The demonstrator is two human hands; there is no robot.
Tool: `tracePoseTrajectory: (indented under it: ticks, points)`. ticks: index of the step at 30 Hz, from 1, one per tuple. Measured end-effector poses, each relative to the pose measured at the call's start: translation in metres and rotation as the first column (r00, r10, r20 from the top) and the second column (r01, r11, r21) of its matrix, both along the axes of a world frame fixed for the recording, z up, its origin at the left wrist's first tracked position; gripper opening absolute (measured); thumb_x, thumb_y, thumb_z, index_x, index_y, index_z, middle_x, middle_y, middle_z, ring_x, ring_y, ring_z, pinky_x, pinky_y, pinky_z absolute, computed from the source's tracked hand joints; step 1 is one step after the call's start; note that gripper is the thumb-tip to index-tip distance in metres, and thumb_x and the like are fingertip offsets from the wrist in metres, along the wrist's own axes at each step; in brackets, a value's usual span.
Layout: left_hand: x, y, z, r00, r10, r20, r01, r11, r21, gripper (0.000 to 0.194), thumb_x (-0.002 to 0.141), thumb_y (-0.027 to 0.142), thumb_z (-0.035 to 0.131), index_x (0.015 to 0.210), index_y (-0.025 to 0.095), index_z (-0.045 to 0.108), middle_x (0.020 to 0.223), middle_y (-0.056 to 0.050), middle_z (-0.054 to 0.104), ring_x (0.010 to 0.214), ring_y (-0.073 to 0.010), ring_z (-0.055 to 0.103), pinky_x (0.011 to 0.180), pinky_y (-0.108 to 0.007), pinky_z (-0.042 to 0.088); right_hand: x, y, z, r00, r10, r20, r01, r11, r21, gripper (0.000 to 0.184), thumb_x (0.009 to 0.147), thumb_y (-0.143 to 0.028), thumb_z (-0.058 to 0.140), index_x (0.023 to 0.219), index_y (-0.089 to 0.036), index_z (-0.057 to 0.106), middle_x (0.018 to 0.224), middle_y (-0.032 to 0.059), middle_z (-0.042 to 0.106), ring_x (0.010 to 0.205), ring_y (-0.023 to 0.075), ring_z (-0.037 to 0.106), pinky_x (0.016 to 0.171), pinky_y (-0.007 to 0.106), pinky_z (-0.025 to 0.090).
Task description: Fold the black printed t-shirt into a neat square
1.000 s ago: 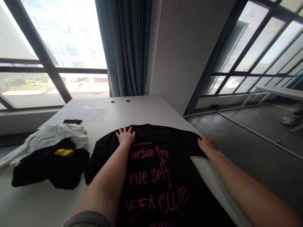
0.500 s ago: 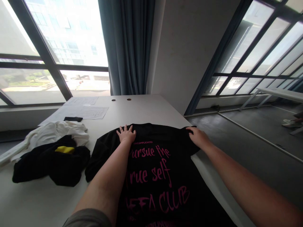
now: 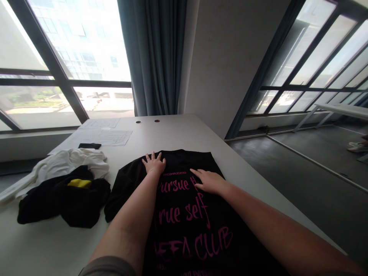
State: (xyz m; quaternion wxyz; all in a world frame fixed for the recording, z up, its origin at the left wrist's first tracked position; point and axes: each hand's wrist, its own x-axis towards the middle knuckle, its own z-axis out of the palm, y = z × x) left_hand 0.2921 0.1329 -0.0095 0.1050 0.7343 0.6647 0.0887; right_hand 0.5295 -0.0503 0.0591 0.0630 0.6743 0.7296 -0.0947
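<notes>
A black T-shirt with pink lettering lies spread on the white table in front of me. My left hand rests flat near the shirt's far edge, fingers spread. My right hand lies open, palm down, on the shirt's right part, over the word "the". The shirt's right side is folded in over the body, so its right edge runs straight along the table.
A heap of clothes, white, black and a bit of yellow, lies at the left. Paper sheets and a small dark object sit beyond it. The table's right edge drops to a grey floor.
My right hand has moved from the shirt's right sleeve at the table edge inward, carrying the fabric over, and now lies flat on the shirt. The left hand stayed in place.
</notes>
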Motion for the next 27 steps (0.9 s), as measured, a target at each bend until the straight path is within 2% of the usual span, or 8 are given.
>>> tracePoseTrajectory:
  ticks: [4, 8, 11, 15, 20, 23, 27]
  points:
    - [0.0, 0.002, -0.001, 1.0, -0.004, -0.006, 0.004, 1.0, -0.004, 0.067, 0.098, 0.064, 0.033, 0.161, 0.04, 0.04, 0.174, -0.004, 0.023, 0.16, -0.045, 0.008, 0.125, -0.07, 0.007, 0.004, -0.004, -0.019, 1.0, 0.008, 0.008, -0.009, 0.999, 0.04, 0.067, 0.103, -0.053, 0.046, 0.163, -0.024, 0.039, 0.164, 0.0152, 0.043, 0.149, 0.0364, 0.042, 0.119, 0.049, 0.038]
    - [0.0, 0.003, -0.003, 1.0, -0.006, -0.006, 0.006, 1.0, 0.001, 0.067, 0.098, 0.063, 0.033, 0.161, 0.04, 0.039, 0.174, -0.003, 0.023, 0.16, -0.0455, 0.008, 0.124, -0.072, 0.006, 0.014, -0.008, -0.044, 0.998, -0.058, -0.025, 0.058, 0.998, 0.009, 0.067, 0.106, -0.057, 0.036, 0.167, -0.031, 0.027, 0.174, 0.0099, 0.019, 0.16, 0.0343, 0.02, 0.127, 0.056, 0.021]
    - [0.0, 0.003, -0.004, 1.0, -0.002, -0.006, 0.002, 1.0, 0.0, 0.068, 0.098, 0.063, 0.033, 0.161, 0.04, 0.04, 0.174, -0.002, 0.024, 0.16, -0.0452, 0.009, 0.124, -0.071, 0.007, 0.017, -0.012, -0.062, 0.997, -0.073, -0.036, 0.075, 0.995, 0.062, 0.065, 0.107, -0.057, 0.032, 0.167, -0.035, 0.023, 0.176, 0.0064, 0.012, 0.161, 0.0314, 0.013, 0.128, 0.057, 0.013]
    - [0.0, 0.003, -0.003, 1.0, -0.003, -0.009, 0.003, 1.0, 0.0, 0.068, 0.097, 0.064, 0.033, 0.161, 0.04, 0.04, 0.174, -0.002, 0.024, 0.16, -0.0441, 0.009, 0.125, -0.07, 0.007, 0.023, -0.005, -0.071, 0.991, -0.102, -0.086, 0.107, 0.993, 0.055, 0.065, 0.108, -0.06, 0.024, 0.168, -0.034, 0.022, 0.176, 0.0055, 0.011, 0.162, 0.0289, 0.01, 0.129, 0.055, 0.011]
    - [0.0, 0.001, 0.001, 1.0, 0.001, -0.015, -0.001, 1.0, -0.006, 0.067, 0.098, 0.064, 0.032, 0.161, 0.041, 0.039, 0.174, -0.002, 0.023, 0.16, -0.0435, 0.008, 0.125, -0.07, 0.008, 0.046, 0.036, -0.066, 0.957, -0.274, -0.092, 0.274, 0.962, -0.021, 0.068, 0.108, -0.059, 0.019, 0.168, -0.029, 0.024, 0.176, 0.0095, 0.012, 0.161, 0.0288, 0.014, 0.129, 0.05, 0.014]
    - [0.001, 0.0, 0.002, 1.0, 0.002, -0.017, -0.002, 1.0, -0.01, 0.067, 0.098, 0.064, 0.033, 0.161, 0.04, 0.039, 0.175, -0.002, 0.022, 0.16, -0.0435, 0.009, 0.125, -0.07, 0.008, 0.059, 0.062, -0.068, 0.924, -0.383, -0.016, 0.383, 0.923, 0.034, 0.065, 0.108, -0.056, 0.023, 0.168, -0.031, 0.021, 0.176, 0.0094, 0.01, 0.162, 0.0292, 0.012, 0.128, 0.054, 0.013]
    - [0.001, 0.001, 0.002, 1.0, -0.002, -0.011, 0.002, 1.0, -0.015, 0.067, 0.099, 0.063, 0.033, 0.161, 0.04, 0.04, 0.175, -0.003, 0.022, 0.16, -0.0443, 0.009, 0.125, -0.071, 0.007, 0.068, 0.077, -0.077, 0.915, -0.403, -0.004, 0.402, 0.912, 0.083, 0.066, 0.108, -0.056, 0.022, 0.169, -0.031, 0.018, 0.176, 0.0109, 0.009, 0.162, 0.031, 0.009, 0.126, 0.06, 0.014]
